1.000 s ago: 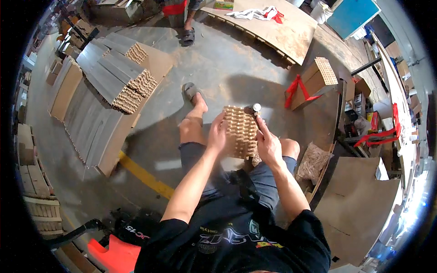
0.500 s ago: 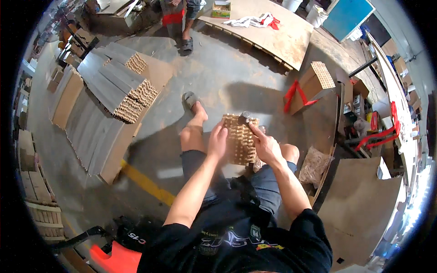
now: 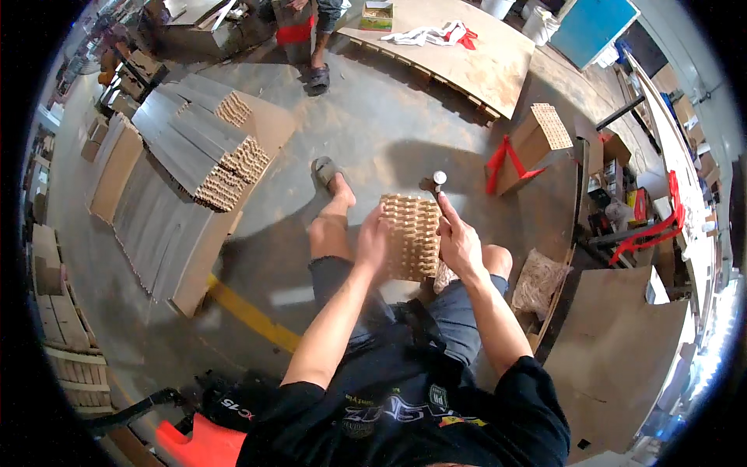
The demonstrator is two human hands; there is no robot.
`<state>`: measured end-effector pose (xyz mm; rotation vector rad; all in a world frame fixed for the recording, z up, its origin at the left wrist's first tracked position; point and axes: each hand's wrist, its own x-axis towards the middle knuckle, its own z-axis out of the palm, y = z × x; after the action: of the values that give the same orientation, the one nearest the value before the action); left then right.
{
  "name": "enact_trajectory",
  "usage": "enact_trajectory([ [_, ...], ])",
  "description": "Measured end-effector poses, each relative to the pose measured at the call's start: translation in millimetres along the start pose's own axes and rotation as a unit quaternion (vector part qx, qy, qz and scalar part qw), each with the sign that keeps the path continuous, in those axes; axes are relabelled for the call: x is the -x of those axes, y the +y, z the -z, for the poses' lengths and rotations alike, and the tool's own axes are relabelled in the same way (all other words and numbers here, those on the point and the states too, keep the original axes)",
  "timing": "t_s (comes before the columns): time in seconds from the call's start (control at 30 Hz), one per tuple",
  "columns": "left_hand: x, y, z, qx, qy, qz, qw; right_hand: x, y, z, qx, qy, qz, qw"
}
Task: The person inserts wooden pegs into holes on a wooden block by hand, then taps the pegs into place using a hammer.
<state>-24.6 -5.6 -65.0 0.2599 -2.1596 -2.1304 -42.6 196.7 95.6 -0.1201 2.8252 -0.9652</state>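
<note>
A bundle of pale wooden pieces (image 3: 414, 237) is upright between my knees, its top face studded with rows of short dowel-like pegs. My left hand (image 3: 372, 243), slightly blurred, is closed against the bundle's left edge. Some of its fingers are hidden. My right hand (image 3: 461, 247) grips a hammer (image 3: 438, 187) just beyond the bundle's right edge, index finger stretched along the handle. The hammer's metal head is raised past the far right corner of the bundle, apart from the pegs.
Grey boards (image 3: 187, 140) are stacked at the left. A bundle tied with red strap (image 3: 525, 152) stands ahead right. Beyond lies a low plywood platform (image 3: 467, 66) with a cloth (image 3: 424, 36). Another person's foot (image 3: 317, 76) is far ahead. A bag (image 3: 539, 284) sits by my right knee.
The hammer has moved right and away from the pegs, its head now outside the bundle. My right hand has shifted slightly right. My left hand stays at the bundle's left edge.
</note>
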Motion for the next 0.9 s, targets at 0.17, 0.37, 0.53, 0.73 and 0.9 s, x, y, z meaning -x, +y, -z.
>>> enact_trajectory([
  [0.17,0,22,-1,-0.026,-0.011,0.011,1.0,-13,23,1,0.09,-0.055,0.014,0.994],
  [0.37,1,30,-3,-0.02,-0.008,0.011,1.0,0,21,-9,0.022,0.001,0.038,0.999],
  [0.53,5,34,-2,-0.08,0.014,0.02,0.996,-6,-2,9,0.078,-0.081,-0.033,0.993],
  [0.73,2,38,-3,-0.057,0.021,0.004,0.998,-6,8,6,0.068,-0.081,-0.007,0.994],
  [0.9,1,46,-8,-0.001,0.014,0.005,1.0,-5,2,-3,-0.002,-0.017,0.02,1.0],
])
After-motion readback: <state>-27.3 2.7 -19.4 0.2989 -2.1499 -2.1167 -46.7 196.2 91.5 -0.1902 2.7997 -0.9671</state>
